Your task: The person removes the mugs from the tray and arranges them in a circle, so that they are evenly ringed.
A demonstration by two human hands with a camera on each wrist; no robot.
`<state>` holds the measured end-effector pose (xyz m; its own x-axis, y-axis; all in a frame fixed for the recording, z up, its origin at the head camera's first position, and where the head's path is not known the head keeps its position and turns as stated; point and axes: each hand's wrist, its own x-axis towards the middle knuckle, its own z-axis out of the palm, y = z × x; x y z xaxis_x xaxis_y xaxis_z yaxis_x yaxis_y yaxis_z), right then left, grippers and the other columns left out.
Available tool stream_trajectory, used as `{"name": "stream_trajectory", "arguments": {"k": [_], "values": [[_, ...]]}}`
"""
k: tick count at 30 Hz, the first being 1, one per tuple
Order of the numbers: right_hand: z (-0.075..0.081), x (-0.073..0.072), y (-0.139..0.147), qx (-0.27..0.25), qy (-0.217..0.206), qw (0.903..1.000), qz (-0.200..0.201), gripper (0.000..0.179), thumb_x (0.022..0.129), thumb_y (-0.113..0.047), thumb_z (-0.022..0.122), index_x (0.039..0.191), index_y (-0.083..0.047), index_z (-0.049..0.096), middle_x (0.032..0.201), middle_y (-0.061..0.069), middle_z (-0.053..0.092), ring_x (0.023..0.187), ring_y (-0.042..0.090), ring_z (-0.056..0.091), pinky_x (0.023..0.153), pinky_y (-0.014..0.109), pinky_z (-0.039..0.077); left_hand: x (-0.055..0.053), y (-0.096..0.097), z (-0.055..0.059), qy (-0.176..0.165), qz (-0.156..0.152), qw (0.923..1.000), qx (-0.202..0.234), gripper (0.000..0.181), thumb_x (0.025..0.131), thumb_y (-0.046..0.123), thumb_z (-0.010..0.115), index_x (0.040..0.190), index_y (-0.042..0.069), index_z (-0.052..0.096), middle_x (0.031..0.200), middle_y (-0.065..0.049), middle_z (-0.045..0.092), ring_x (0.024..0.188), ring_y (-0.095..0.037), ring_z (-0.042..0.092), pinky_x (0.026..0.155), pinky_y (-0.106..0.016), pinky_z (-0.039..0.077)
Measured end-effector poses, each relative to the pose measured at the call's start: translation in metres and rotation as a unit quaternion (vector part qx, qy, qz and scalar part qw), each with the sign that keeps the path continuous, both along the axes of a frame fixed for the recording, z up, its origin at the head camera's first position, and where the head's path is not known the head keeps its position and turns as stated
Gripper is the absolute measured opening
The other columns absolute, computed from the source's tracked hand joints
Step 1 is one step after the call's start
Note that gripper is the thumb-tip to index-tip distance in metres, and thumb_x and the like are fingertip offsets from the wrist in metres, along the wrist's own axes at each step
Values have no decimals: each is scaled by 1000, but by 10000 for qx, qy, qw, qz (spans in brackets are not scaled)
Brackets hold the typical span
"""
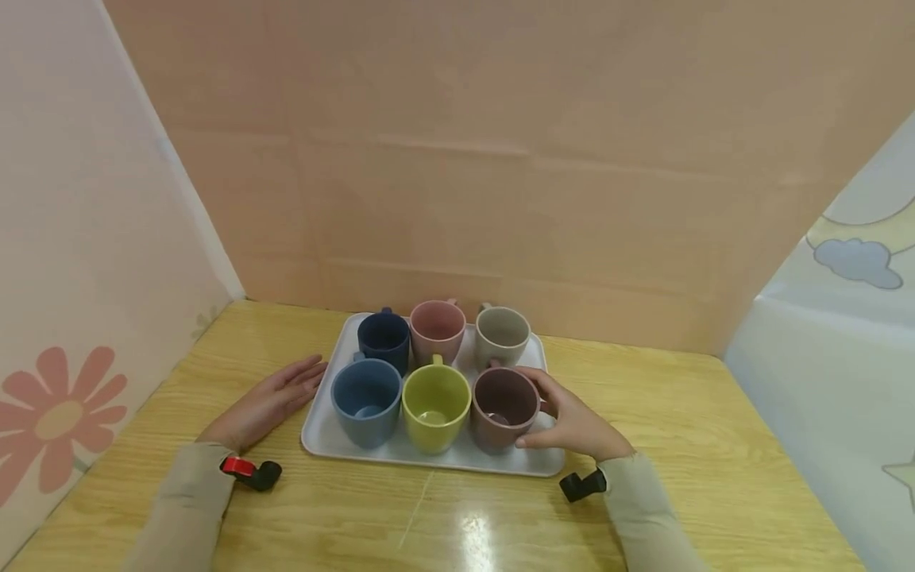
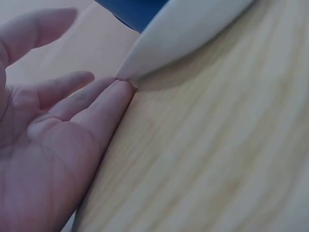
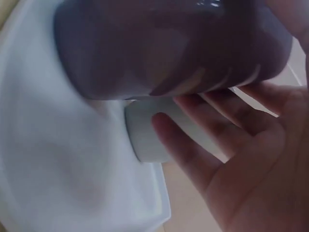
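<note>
A white tray on the wooden table bears several mugs in two rows. In the front row stand a light blue mug, a yellow-green mug and a purple-brown mug. Behind them are a navy mug, a pink mug and a beige mug. My right hand holds the purple-brown mug from its right side, thumb in front and fingers behind. Fingers extended, my left hand rests on the table and touches the tray's left edge with its fingertips.
The wooden table extends on both sides of the tray. A plain peach wall rises just behind the tray. Patterned panels close in the left, with a flower, and the right, with a cloud.
</note>
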<state>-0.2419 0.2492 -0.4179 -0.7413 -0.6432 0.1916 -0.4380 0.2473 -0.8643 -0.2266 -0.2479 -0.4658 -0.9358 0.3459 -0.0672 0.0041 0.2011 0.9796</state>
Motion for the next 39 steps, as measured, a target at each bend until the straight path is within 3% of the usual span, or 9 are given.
{"name": "stream_trajectory", "arguments": {"k": [3,7,9,14,23,31,39], "values": [[-3,0,-4,-119,-60,9999,-37,93,73,-5,91,151,-14,41,154,8,46,134,12,48,107,29,43,0,-3,-3,162,-175,9997,7,68,108,24,52,163,11,15,166,-14,24,145,-11,37,102,-10,36],[-6,1,-8,-314,-244,9992,22,95,72,-3,91,151,-13,40,158,9,43,136,14,48,107,28,43,-1,-6,-6,-49,-401,9973,611,76,105,8,55,164,8,7,168,-18,15,138,3,41,104,-15,40],[-7,1,-9,-358,-265,9990,-20,95,71,-3,92,151,-13,40,156,10,45,135,15,49,107,28,44,-1,-6,-6,-138,-397,9969,668,78,103,7,57,164,8,7,168,-17,15,134,7,43,103,-15,41],[-7,3,-10,-357,-271,9988,-189,95,69,-5,94,149,-13,42,146,10,52,128,15,53,104,26,45,-2,-6,-5,-197,-367,9974,592,77,103,9,59,163,7,11,168,-15,16,135,6,42,103,-15,41],[-10,5,-10,-363,-85,9985,-407,95,66,-5,96,146,-14,46,143,8,54,128,16,54,105,26,44,-3,-8,-8,-75,-362,9979,533,75,103,12,60,162,3,14,167,-17,18,132,8,45,103,-14,41],[-8,6,-9,-169,213,9961,-837,92,60,-10,99,141,-16,55,134,4,62,116,18,61,93,30,54,-3,-8,-10,48,-439,9973,583,74,103,9,58,161,-1,13,166,-22,16,132,9,44,103,-14,40],[-3,3,11,-873,99,9961,-60,94,62,-8,98,144,-3,52,138,8,62,123,16,59,102,27,48,-3,-7,-11,17,-478,9973,553,76,102,11,62,162,2,16,167,-18,16,132,9,44,103,-14,40]]}}
